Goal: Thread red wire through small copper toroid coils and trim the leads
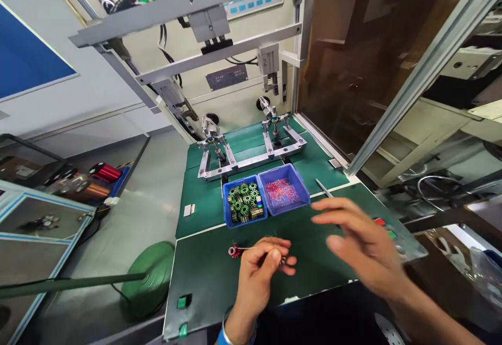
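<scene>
My left hand (261,266) pinches a small dark part with thin copper wire between thumb and fingers, low over the green work mat (204,266). A small red-and-white wound core (234,251) lies on the mat just left of that hand, joined to it by a wire. My right hand (361,243) hovers blurred to the right, fingers spread, holding nothing. Behind the hands stand two blue bins: the left bin (243,202) holds several green wound stators, the right bin (283,189) holds red and pink wire scraps.
A metal fixture (251,151) with two winding stations stands behind the bins, under an aluminium frame. Tweezers (323,187) lie right of the bins. Red and green buttons (385,227) sit at the mat's right edge. A green stool (147,277) and copper wire spools (94,183) are at left.
</scene>
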The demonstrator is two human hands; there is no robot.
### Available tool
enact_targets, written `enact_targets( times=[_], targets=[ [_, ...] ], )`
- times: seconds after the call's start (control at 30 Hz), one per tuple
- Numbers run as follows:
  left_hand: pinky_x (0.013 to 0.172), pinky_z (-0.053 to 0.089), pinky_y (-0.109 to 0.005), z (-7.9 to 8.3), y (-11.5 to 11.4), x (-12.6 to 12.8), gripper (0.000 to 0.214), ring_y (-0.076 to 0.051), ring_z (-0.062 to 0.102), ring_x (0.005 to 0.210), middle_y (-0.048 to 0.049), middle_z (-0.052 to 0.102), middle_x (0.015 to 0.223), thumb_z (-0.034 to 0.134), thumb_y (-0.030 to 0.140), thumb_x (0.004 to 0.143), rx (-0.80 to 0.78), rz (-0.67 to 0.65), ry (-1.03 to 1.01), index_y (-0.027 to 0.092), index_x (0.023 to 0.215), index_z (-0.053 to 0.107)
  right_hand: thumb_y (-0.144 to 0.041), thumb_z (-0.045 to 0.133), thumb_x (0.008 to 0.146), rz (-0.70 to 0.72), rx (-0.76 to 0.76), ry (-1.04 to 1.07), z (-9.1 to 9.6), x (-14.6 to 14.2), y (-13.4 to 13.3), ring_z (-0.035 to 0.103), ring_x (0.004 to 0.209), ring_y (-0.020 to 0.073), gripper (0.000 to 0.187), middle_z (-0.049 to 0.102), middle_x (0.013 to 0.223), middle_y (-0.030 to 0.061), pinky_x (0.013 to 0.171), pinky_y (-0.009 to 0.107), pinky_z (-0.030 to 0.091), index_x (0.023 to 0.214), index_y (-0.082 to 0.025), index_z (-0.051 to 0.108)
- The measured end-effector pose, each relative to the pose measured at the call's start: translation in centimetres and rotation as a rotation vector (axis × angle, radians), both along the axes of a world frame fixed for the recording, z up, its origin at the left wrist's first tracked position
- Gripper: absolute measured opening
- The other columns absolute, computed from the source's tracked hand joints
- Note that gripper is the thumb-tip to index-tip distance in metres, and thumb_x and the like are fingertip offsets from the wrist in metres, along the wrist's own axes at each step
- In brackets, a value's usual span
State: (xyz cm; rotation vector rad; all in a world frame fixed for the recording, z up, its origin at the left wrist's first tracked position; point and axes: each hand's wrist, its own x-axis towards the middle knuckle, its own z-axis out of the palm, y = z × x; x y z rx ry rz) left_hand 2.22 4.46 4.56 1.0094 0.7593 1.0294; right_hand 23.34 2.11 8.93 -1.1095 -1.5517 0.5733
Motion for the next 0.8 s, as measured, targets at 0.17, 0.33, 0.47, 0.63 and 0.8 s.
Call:
enact_targets(
  times=[0.17, 0.33, 0.47, 0.63, 0.8],
  targets=[
    [0.057, 0.052, -0.020, 0.9, 0.9, 1.6, 0.025, -0.011, 0.061, 0.059, -0.0064, 0.063, 0.082, 0.069, 0.038, 0.089, 0.128, -0.062, 0.147, 0.015, 0.081, 0.075, -0.028, 0.065, 0.090, 0.188, -0.163, 0.135, -2.8, -3.4, 1.9, 0.053, 0.115, 0.0246, 0.011, 0.061, 0.114, 0.0066, 0.097, 0.040, 0.047, 0.098, -0.024, 0.072],
    [0.060, 0.047, -0.018, 0.4, 1.0, 1.5, 0.031, -0.011, 0.058, 0.064, -0.0048, 0.061, 0.071, 0.064, 0.035, 0.093, 0.194, -0.098, 0.287, 0.014, 0.072, 0.071, -0.025, 0.063, 0.091, 0.105, -0.145, 0.214, -3.5, -4.3, 2.7, 0.050, 0.118, 0.0255, 0.016, 0.064, 0.102, 0.0052, 0.098, 0.041, 0.044, 0.076, -0.022, 0.068],
    [0.060, 0.050, -0.019, -0.4, 1.5, 1.4, 0.025, -0.012, 0.061, 0.066, -0.0054, 0.063, 0.075, 0.066, 0.033, 0.091, 0.119, -0.129, 0.215, 0.014, 0.076, 0.071, -0.032, 0.063, 0.094, 0.149, -0.161, 0.227, -3.3, -3.3, 3.3, 0.053, 0.114, 0.0235, 0.019, 0.065, 0.102, 0.0035, 0.095, 0.038, 0.046, 0.078, -0.024, 0.068],
    [0.066, 0.058, -0.026, -0.4, 3.0, 1.9, 0.024, -0.019, 0.065, 0.083, -0.0095, 0.064, 0.092, 0.072, 0.039, 0.086, -0.084, -0.009, 0.047, 0.015, 0.081, 0.076, -0.040, 0.059, 0.096, -0.221, -0.120, -0.173, -5.3, 2.7, 3.0, 0.059, 0.101, 0.0241, 0.022, 0.063, 0.111, 0.0063, 0.090, 0.038, 0.048, 0.106, -0.023, 0.069],
    [0.067, 0.058, -0.024, 0.5, 4.4, 2.6, 0.025, -0.019, 0.063, 0.086, -0.0084, 0.065, 0.087, 0.078, 0.040, 0.080, -0.134, 0.077, -0.024, 0.016, 0.076, 0.075, -0.035, 0.034, 0.098, -0.499, -0.205, -0.789, -9.1, 7.8, 2.0, 0.057, 0.080, 0.0307, 0.040, 0.063, 0.086, 0.0116, 0.072, 0.045, 0.048, 0.097, -0.013, 0.067]
  ],
)
